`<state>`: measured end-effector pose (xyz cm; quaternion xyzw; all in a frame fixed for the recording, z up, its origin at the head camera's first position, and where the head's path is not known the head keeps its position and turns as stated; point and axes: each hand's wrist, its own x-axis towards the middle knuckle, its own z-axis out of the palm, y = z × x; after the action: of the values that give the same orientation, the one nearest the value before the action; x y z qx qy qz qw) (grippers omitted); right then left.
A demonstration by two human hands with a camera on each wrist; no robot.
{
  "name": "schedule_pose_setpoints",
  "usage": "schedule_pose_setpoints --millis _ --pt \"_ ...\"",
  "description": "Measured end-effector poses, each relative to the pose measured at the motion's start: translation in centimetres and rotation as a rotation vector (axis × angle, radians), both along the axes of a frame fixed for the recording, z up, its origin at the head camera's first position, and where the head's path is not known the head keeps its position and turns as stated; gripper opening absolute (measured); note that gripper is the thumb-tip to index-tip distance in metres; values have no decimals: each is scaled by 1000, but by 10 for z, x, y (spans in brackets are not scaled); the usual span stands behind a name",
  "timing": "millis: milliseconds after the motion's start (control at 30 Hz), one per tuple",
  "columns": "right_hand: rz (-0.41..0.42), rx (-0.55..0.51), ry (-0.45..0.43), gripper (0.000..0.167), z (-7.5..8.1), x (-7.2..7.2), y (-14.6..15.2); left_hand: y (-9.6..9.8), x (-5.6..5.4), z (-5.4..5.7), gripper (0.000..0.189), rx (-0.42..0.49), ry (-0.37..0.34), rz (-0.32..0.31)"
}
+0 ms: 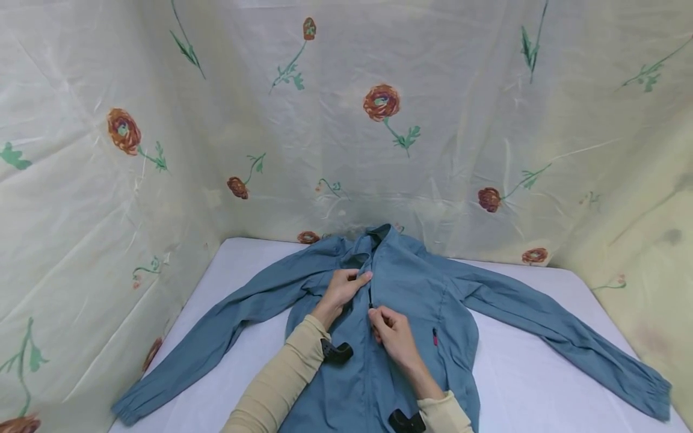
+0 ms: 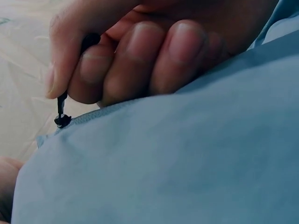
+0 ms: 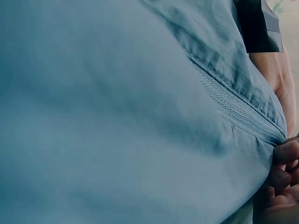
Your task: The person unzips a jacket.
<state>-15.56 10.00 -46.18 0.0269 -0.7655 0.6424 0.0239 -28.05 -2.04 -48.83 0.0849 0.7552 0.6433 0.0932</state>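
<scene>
A blue zip-front jacket [image 1: 411,282] lies spread out, collar away from me and both sleeves stretched to the sides. My left hand [image 1: 344,287] grips the front edge just below the collar, thumb on top of the fabric. Slightly lower on the front, my right hand [image 1: 394,334] pinches the black zipper pull [image 2: 61,103] between thumb and curled index finger. The pull stands up from its slider [image 2: 62,121] at the fabric edge in the left wrist view. In the right wrist view, the zipper [image 3: 238,108] runs up to the right hand's fingertips.
The jacket rests on a white-covered table [image 1: 520,373]. Floral cloth [image 1: 335,120] hangs behind and along both sides. A small red zipper tab [image 1: 435,338] marks a pocket on the jacket's right-hand side. Black wrist cameras [image 1: 337,352] sit on both forearms over beige sleeves.
</scene>
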Motion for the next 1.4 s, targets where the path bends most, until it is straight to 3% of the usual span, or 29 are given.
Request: schedule_pose_setpoints --millis 567,967,1400 --pt "2 -25 -8 36 0 4 0 2 -3 1 49 -4 14 23" --pt "7 9 9 38 -3 9 0 2 -8 0 51 -8 -49 30" --pt "0 -14 -10 37 -4 13 -1 3 -12 0 50 -37 -52 63"
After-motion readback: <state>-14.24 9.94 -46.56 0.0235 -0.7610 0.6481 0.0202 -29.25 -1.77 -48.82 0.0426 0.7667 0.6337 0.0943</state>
